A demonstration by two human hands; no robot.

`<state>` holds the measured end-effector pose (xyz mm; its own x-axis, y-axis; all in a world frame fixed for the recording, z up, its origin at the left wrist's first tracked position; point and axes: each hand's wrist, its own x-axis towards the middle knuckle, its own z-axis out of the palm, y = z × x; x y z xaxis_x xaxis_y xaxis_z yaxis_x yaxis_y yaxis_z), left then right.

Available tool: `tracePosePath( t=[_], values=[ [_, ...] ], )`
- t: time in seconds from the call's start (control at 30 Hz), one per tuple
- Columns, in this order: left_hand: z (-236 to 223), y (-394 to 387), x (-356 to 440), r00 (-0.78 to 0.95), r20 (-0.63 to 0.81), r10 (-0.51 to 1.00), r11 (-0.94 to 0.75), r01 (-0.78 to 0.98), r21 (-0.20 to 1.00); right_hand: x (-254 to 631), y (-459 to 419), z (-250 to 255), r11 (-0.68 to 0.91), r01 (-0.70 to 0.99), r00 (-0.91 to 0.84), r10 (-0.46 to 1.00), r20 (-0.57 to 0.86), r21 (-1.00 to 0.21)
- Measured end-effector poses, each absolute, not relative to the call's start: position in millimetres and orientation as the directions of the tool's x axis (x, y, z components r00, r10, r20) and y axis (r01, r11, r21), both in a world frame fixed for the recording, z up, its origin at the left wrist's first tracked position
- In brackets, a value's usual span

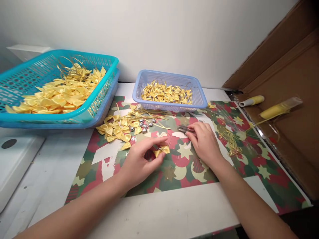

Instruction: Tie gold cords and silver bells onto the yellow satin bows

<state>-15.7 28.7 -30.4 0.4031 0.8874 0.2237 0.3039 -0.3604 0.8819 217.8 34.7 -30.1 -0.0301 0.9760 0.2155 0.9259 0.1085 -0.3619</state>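
Left grip (143, 159) pinching wire-looped yellow satin bow (165, 150), midway between white surface's (149, 212) front and back edges, likely steadying it | right grip (205, 142) wrapped round dark metal pliers (183, 128), presumably for control | loose yellow satin bows (113, 131) nearer back edge, apparently for easy reach

Yellow bows (113, 131), silver bells (144, 130); star-patterned sheet (184, 151)

At the left edge, the turquoise basket (50, 116) is cut off, and it hides most of the blue basket (106, 103) beneath. Near the centre, the left hand's (143, 157) fingers partly cover a yellow bow (166, 150); the right hand (205, 142) hides the pliers' (183, 128) handles. The right edge crops the cardboard (294, 83). Strands in the gold tangle (232, 142), right of centre, are too fine to separate.
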Motion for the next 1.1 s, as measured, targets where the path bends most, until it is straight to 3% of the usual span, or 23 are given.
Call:
tracePosePath(
  t=[0.1, 0.23, 0.3, 0.43, 0.6, 0.93, 1.1],
  values=[
    [-29, 28, -16, 0.427, 0.342, 0.837, -0.486, 0.294, 0.823, 209, 29, -25, 0.190, 0.907, -0.074, 0.951, 0.302, -0.376],
    [-32, 24, -15, 0.458, 0.399, 0.794, -0.558, 0.292, 0.776, 189, 13, -15, 0.431, 0.701, -0.255, 0.895, 0.365, -0.568],
    [-35, 22, -14, 0.434, 0.416, 0.800, -0.554, 0.265, 0.789, 177, 6, -13, 0.490, 0.637, -0.288, 0.868, 0.405, -0.595],
    [-39, 22, -12, 0.400, 0.444, 0.801, -0.555, 0.222, 0.801, 165, -2, -16, 0.476, 0.656, -0.273, 0.873, 0.404, -0.586],
    [-31, 26, -12, 0.473, 0.468, 0.747, -0.636, 0.300, 0.711, 166, -3, -19, 0.429, 0.649, -0.260, 0.901, 0.346, -0.628],
    [-28, 28, -13, 0.634, 0.270, 0.724, -0.618, 0.424, 0.662, 164, -6, -28, 0.330, 0.585, -0.223, 0.944, 0.244, -0.741],
    [-24, 26, -15, 0.651, 0.210, 0.729, -0.603, 0.467, 0.647, 163, -7, -28, 0.351, 0.521, -0.201, 0.936, 0.289, -0.778]
  ],
)
